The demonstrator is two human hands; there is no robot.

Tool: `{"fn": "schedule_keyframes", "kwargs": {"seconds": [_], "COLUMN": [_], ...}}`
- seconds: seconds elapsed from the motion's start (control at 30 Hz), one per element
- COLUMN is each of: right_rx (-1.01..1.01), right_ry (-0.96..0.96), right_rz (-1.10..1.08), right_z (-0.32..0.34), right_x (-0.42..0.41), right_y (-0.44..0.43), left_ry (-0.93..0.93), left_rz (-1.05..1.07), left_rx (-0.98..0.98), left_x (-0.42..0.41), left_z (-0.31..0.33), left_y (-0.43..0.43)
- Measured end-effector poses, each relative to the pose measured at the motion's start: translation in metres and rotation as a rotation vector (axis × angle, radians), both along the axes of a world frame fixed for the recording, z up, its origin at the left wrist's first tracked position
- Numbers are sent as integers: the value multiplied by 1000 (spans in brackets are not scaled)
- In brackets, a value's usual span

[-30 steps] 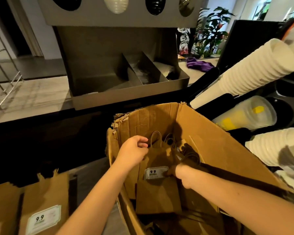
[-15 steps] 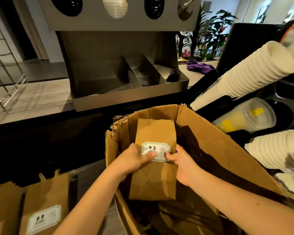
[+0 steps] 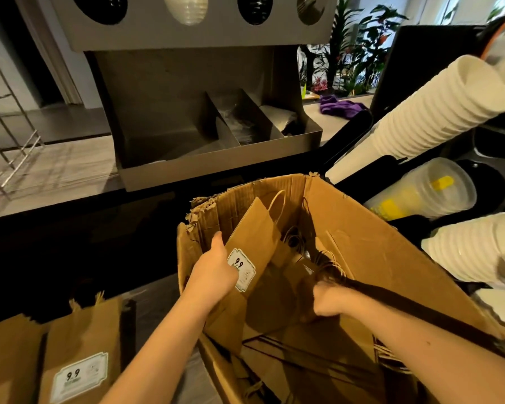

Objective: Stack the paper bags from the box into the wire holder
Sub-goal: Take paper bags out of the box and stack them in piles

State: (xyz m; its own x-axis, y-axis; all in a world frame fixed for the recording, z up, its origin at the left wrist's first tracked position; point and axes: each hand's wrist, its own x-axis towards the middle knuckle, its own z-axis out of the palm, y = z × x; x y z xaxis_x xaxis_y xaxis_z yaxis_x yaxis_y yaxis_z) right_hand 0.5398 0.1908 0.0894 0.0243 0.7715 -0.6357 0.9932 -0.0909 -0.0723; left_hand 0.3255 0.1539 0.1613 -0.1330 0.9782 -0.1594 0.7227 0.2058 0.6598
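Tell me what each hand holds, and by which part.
The left hand grips a paper bag by its left edge, beside the label. The right hand is curled down in the box; what it grasps is hidden.

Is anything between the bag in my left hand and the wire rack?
Only the box, whose torn left wall stands beside the bag the left hand holds. Above it, nothing visible blocks the way to the wire rack.

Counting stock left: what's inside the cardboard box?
Inside the cardboard box: one labelled paper bag, tilted, gripped by the left hand; beneath it more flat brown bags with twine handles, where the right hand reaches. Bags and arms cover the box floor, so no count.
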Motion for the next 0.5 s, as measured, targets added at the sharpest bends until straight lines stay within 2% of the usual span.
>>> {"fn": "schedule_keyframes", "kwargs": {"seconds": [0.2,0.33,0.5], "right_rx": [1,50,206], "right_ry": [-196,-226,-401], "right_rz": [120,160,457], "right_z": [-6,-5,3], "right_x": [-12,-6,2], "right_y": [-9,-3,0], "left_ry": [29,210,334], "left_rz": [-127,-195,-154], "left_rx": [73,55,30], "left_x": [-2,2,5], "left_z": [-6,-7,-10], "left_y": [1,1,0]}}
